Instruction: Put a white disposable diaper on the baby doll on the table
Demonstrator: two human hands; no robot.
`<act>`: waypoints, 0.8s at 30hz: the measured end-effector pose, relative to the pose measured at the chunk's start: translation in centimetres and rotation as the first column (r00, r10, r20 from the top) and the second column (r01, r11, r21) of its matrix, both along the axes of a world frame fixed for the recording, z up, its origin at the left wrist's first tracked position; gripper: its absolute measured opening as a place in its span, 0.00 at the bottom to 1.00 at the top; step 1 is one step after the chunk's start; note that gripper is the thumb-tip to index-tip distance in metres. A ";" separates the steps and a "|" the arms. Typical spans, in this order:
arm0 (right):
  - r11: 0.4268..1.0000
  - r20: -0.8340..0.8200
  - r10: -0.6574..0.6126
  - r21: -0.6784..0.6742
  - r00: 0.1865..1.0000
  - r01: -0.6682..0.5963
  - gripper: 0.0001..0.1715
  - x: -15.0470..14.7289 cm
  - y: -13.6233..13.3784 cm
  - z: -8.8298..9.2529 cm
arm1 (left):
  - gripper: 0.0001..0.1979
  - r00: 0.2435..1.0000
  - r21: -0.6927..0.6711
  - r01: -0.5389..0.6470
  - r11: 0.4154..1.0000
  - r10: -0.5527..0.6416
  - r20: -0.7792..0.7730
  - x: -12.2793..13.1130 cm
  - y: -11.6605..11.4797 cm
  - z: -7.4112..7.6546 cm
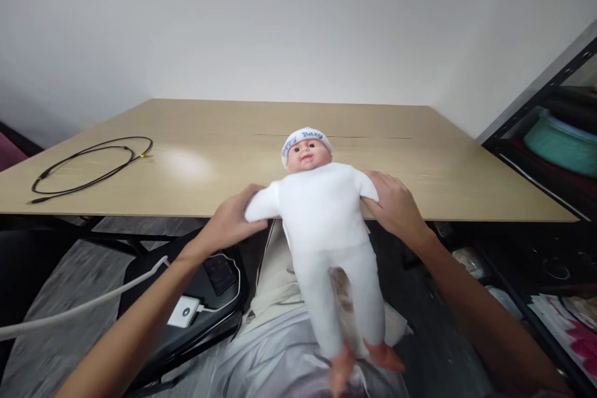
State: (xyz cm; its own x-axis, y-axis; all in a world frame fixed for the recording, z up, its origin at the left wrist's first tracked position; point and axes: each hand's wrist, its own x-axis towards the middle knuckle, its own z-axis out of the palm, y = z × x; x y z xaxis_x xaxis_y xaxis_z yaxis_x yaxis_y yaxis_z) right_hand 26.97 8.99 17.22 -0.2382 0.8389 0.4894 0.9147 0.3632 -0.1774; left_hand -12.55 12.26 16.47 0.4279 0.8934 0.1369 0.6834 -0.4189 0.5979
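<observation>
A baby doll (324,214) with a white cloth body and a white cap with blue lettering is held up in front of me, face towards me. Its head and shoulders show against the table top, while the legs hang over my lap. My left hand (233,217) is closed round the doll's arm on the left side of the picture. On the other side, my right hand (394,202) grips the doll's other arm, fingers partly hidden behind it. The doll's bare feet (342,370) dangle near the bottom of the view.
The wooden table (224,155) spans ahead, backed by a white wall. A looped black cable (93,148) lies on its left part. At lower left, a black chair (163,348) carries a white device (184,312) and a dark phone-like object (219,273). Dark shelves (536,180) stand at right.
</observation>
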 end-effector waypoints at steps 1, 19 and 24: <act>1.000 -0.009 -0.024 -0.005 1.000 0.024 0.22 0.2 1.3 -0.1 | 0.33 1.000 0.027 0.009 1.000 -0.008 -0.010 0.4 2.0 0.6; 0.970 0.081 -0.221 -0.081 0.972 0.228 0.20 3.3 18.9 -5.8 | 0.25 0.985 0.133 -0.143 0.981 0.154 -0.080 4.5 22.8 -2.2; 0.976 0.140 -0.215 -0.006 0.966 0.218 0.20 3.4 22.6 -7.0 | 0.27 0.971 0.239 -0.134 0.962 0.176 -0.162 4.6 26.3 -3.5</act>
